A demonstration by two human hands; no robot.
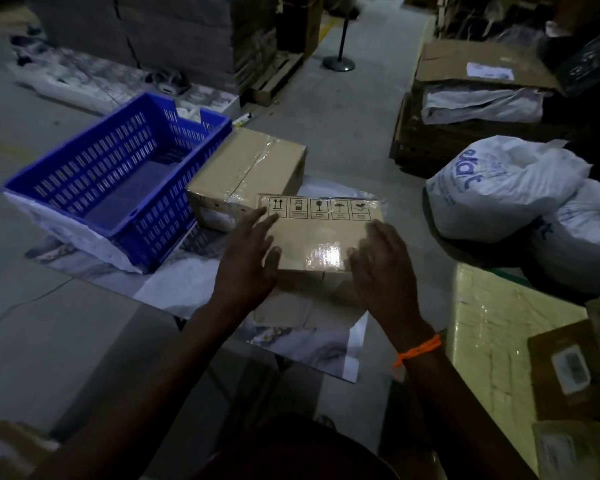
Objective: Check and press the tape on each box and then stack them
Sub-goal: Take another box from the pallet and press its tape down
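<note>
A brown cardboard box (321, 237) with a row of handling symbols and glossy clear tape lies on a printed sheet on the floor in front of me. My left hand (248, 261) lies flat on its left side, fingers straight and reaching toward the symbols. At the near right corner my right hand (381, 268) presses on the top, fingers bent over the taped face. A second taped cardboard box (246, 171) sits just behind and to the left, touching a blue crate.
An empty blue plastic crate (118, 178) stands at left on white wrapping. White filled sacks (503, 188) lie at right, a yellowish wrapped carton (499, 341) at near right. Stacked cartons and pallets (471, 109) stand behind, and a pole stand (340, 60) in the aisle.
</note>
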